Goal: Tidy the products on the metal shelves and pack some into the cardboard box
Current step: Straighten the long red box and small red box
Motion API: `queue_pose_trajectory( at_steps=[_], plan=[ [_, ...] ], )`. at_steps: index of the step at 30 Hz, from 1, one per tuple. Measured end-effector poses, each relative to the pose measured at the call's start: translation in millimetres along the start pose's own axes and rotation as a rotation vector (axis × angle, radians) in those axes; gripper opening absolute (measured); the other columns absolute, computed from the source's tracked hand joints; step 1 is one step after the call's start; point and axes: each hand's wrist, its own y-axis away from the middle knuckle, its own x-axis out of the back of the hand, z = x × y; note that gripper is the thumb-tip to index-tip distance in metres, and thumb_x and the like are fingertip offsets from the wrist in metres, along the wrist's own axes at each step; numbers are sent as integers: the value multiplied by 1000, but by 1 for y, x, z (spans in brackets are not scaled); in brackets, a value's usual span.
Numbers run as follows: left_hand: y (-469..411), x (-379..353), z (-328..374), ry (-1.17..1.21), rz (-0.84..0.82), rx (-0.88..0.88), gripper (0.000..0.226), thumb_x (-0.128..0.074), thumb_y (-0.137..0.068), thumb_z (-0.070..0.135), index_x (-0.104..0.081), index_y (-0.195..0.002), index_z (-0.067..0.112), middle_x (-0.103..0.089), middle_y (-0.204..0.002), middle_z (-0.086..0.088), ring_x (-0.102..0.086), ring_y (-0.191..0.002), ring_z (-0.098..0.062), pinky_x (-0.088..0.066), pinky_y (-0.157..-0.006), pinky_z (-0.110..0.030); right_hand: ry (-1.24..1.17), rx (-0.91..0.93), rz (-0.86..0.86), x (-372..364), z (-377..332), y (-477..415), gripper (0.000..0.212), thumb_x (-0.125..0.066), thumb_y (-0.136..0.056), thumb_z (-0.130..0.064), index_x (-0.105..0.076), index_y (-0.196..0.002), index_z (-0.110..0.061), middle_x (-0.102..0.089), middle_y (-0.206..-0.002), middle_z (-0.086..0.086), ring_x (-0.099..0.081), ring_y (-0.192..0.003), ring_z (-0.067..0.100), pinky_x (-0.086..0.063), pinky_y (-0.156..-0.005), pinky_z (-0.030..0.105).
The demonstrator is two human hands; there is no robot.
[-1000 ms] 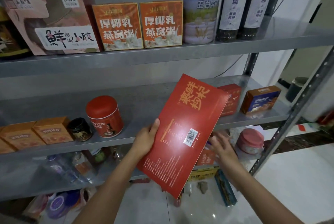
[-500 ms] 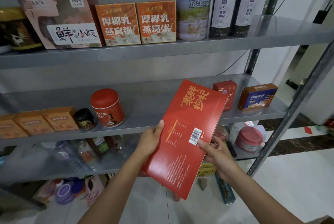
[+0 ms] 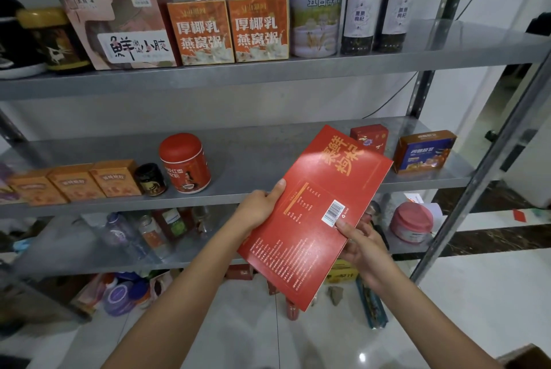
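Note:
I hold a large flat red box (image 3: 310, 219) with gold characters and a barcode, tilted, in front of the middle metal shelf (image 3: 253, 160). My left hand (image 3: 261, 207) grips its left edge with the thumb on top. My right hand (image 3: 359, 245) holds its right edge from below, thumb by the barcode. A brown cardboard corner (image 3: 527, 356) shows at the bottom right.
The top shelf (image 3: 268, 73) carries a pink box, two orange boxes (image 3: 228, 31), a white tin and two dark jars (image 3: 377, 5). The middle shelf holds small orange boxes (image 3: 74, 182), a red tin (image 3: 185, 163), a small red box and a blue-orange box (image 3: 425, 151). Bottles and a pink jar (image 3: 411, 222) stand lower.
My right hand has come up from under the red box and taken hold of its right edge. The view has shifted slightly right and up; the box stays tilted in front of the middle shelf.

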Motion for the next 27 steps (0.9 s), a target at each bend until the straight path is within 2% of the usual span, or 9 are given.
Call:
queue_pose_trajectory(
  at_steps=[3,7,10,13,16,18,21,24,27],
  plan=[
    [-2,-4,4,-38,-8,-33,84,-27,-87,80,-73,-93,10,-74,-91,-6,-70,-87,-23,-53,-92,-44,-36,-9,19,6,0,5,64,-75,-68,-25,-52,-124,-3,-68,-115,17,-68,-100,33,-59,-69,39],
    [1,-5,16,-92,12,-96,83,-33,-87,79,-74,-91,6,-74,-86,-6,-70,-81,-21,-55,-88,-42,-97,-29,8,12,0,13,67,-75,-68,-19,-50,-128,-3,-70,-110,13,-71,-90,27,-59,-65,37],
    [3,-1,24,-136,12,-160,87,-38,-85,79,-72,-86,-1,-74,-80,-9,-71,-75,-23,-58,-81,-41,-116,-81,-24,14,3,19,68,-76,-69,-17,-49,-131,-4,-69,-114,17,-70,-92,31,-59,-68,38],
    [4,7,31,-191,10,-209,86,-42,-84,78,-67,-74,-3,-73,-72,-10,-70,-66,-25,-56,-71,-39,-141,-100,-94,20,-3,24,58,-78,-74,-19,-54,-125,-6,-70,-111,17,-69,-96,34,-59,-69,41],
    [8,16,36,-324,-16,-257,77,-44,-84,77,-61,-62,5,-66,-62,-12,-62,-54,-22,-47,-59,-34,-280,-63,-84,35,-12,26,49,-75,-72,-15,-57,-117,-11,-70,-105,13,-67,-101,32,-59,-73,47],
    [11,16,38,-342,-54,-271,79,-44,-84,76,-65,-64,3,-70,-64,-11,-65,-56,-23,-49,-59,-34,-290,-42,-58,42,-14,28,54,-80,-65,-14,-58,-114,-11,-72,-100,12,-69,-96,29,-60,-73,45],
    [14,12,39,-309,-98,-264,79,-43,-85,75,-73,-76,3,-74,-70,-6,-71,-64,-23,-58,-71,-40,-268,-41,-21,45,-12,32,42,-74,-68,-12,-59,-107,-12,-74,-92,8,-73,-84,24,-61,-71,39],
    [17,9,42,-311,-125,-241,77,-41,-85,77,-75,-80,8,-74,-71,-3,-72,-65,-21,-60,-76,-43,-261,-31,-7,49,-10,36,47,-78,-66,-13,-59,-109,-13,-74,-97,9,-72,-88,25,-60,-78,40],
    [20,2,46,-435,-35,-230,71,-39,-86,76,-74,-83,15,-74,-79,-1,-70,-75,-21,-56,-73,-38,-241,-10,41,51,-9,40,38,-68,-73,-10,-59,-109,-13,-74,-98,10,-71,-89,26,-56,-82,43]
  ],
)
